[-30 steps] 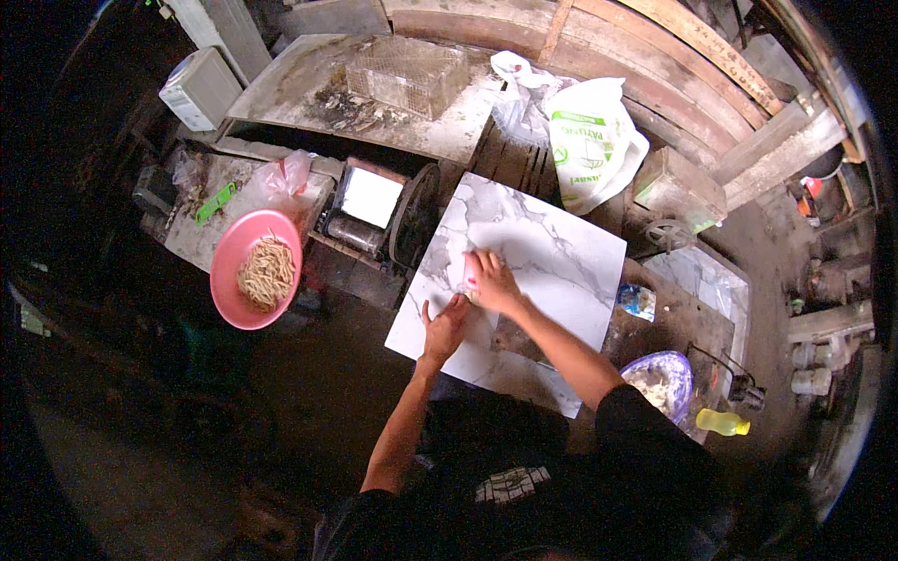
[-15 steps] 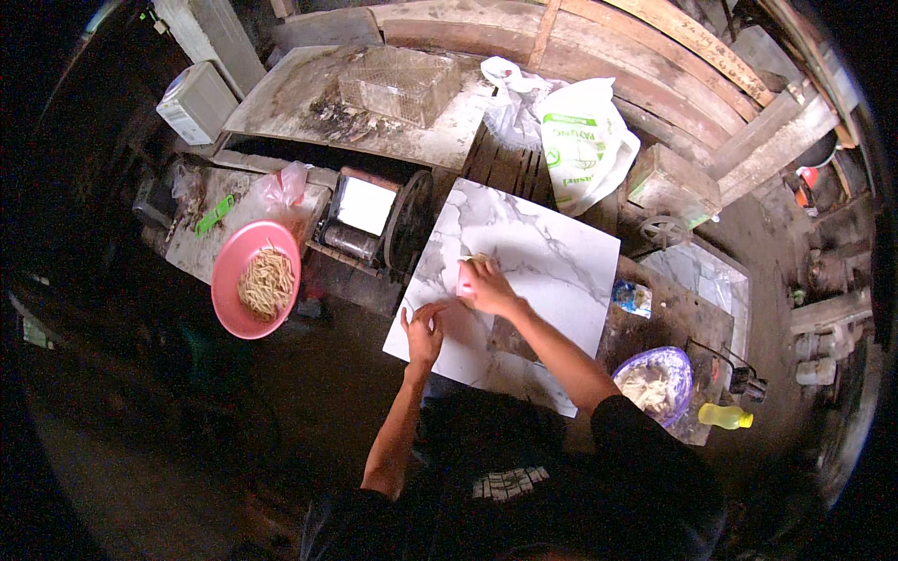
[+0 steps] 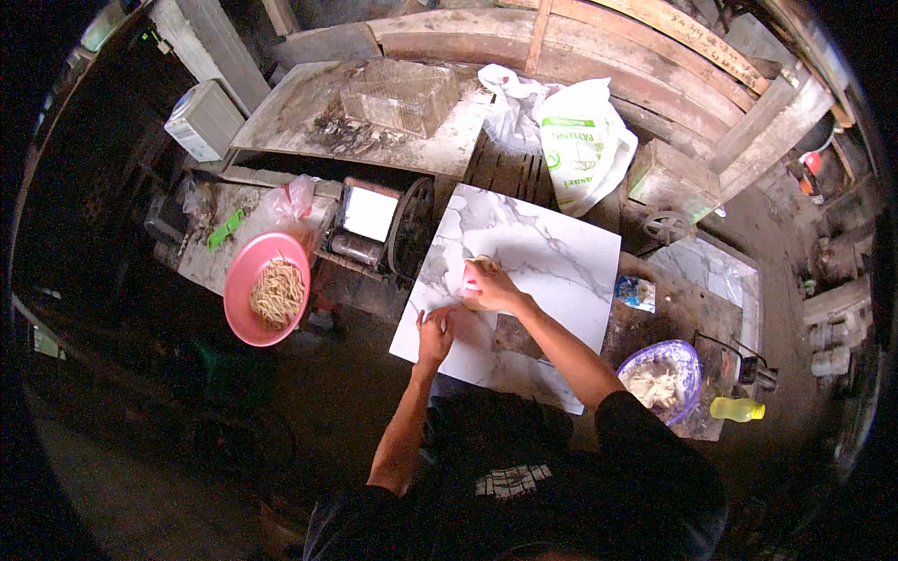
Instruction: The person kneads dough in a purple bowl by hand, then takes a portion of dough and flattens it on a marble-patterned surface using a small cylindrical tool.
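A white marbled board (image 3: 561, 271) lies in front of me. Over its left part, my right hand (image 3: 490, 285) is closed on a small pink object (image 3: 470, 279), whose kind I cannot make out. A pale, dough-like edge (image 3: 481, 259) shows just beyond the fingers, partly hidden by them. My left hand (image 3: 435, 337) rests by the board's left edge with its fingers bent and apart, the fingertips close to the right hand. To the left, a pink basin (image 3: 245, 318) holds many pale strips of dough (image 3: 278, 294). At the right, a purple-rimmed bowl (image 3: 693, 374) contains whitish dough (image 3: 655, 385).
A roller machine with a wheel (image 3: 398, 224) stands left of the board. Behind are a wire cage (image 3: 400, 98) and a white plastic sack (image 3: 582, 150). A yellow-capped bottle (image 3: 736, 409), a blue-white packet (image 3: 636, 293) and a wooden box (image 3: 675, 182) sit to the right.
The view has shifted slightly. My left hand's fingers have moved a little nearer the right hand. The right hand keeps its closed grip in nearly the same place on the board.
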A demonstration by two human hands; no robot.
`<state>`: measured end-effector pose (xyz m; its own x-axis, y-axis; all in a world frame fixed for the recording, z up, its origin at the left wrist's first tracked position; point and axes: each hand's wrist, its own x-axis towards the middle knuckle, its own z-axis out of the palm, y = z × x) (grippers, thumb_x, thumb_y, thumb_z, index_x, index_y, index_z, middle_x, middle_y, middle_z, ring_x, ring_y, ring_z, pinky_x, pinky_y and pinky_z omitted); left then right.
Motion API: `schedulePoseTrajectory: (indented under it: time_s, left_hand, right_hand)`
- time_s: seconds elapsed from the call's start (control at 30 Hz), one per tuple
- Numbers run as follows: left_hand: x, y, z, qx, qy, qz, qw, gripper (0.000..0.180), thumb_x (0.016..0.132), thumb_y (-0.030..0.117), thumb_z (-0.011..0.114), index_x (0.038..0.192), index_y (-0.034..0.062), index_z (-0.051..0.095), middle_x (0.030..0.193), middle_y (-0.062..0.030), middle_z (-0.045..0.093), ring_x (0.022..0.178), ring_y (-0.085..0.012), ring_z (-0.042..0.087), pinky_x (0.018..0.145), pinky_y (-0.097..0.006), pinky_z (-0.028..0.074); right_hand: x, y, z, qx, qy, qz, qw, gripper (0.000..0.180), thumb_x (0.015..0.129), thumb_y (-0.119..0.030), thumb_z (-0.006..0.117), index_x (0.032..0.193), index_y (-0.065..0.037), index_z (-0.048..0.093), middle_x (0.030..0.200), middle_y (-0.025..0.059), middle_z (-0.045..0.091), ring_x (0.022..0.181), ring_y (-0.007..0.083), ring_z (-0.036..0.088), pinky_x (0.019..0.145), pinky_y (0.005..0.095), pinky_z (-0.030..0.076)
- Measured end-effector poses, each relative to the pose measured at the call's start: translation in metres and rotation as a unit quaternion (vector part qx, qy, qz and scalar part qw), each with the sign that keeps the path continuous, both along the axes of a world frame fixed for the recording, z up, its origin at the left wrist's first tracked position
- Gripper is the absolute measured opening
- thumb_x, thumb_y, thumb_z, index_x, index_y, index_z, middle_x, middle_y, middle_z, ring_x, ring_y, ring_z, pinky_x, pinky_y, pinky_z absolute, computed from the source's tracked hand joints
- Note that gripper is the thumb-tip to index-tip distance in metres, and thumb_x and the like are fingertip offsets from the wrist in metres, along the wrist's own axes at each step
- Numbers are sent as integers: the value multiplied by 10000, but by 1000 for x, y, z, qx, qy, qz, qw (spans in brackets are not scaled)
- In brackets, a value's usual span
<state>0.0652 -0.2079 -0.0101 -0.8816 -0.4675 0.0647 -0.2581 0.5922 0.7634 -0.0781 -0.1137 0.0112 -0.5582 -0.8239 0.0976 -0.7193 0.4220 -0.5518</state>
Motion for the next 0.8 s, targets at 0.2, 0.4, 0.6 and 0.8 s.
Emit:
schedulePoseTrajectory:
  time_s: [0.2,0.4,0.6,0.8]
  left_hand:
    - [12,2,5,1,12,-4,1000,236,733,106,454,957,99,528,953,-75,550,968,-226,472,928,-442,186]
    - [6,-2,8,-20,23,-2,1000,215,744,90,453,943,101,535,951,-68,549,979,-219,466,933,-439,185]
    - [4,0,5,-23,41,-22,999,221,738,85,480,949,108,540,946,-66,551,966,-223,473,927,-433,198]
    - [-2,6,15,-8,17,-10,1000,237,742,74,457,963,107,535,949,-84,544,988,-224,456,935,-432,186]
  right_hand:
    - [74,25,-17,60,260,19,964,523,704,-144,517,1183,-47,330,1191,159,343,1054,309,352,838,448,322]
    - [39,12,-2,101,73,-4,992,553,674,-164,552,1166,-59,321,1127,152,394,1025,313,382,777,444,337]
    - [33,21,-9,-29,111,-68,991,549,688,-157,550,1175,-61,315,1124,160,403,1036,342,368,853,416,319]
    - [73,34,-10,60,201,-6,978,546,674,-176,547,1164,-61,335,1192,117,354,1092,312,325,846,449,316]
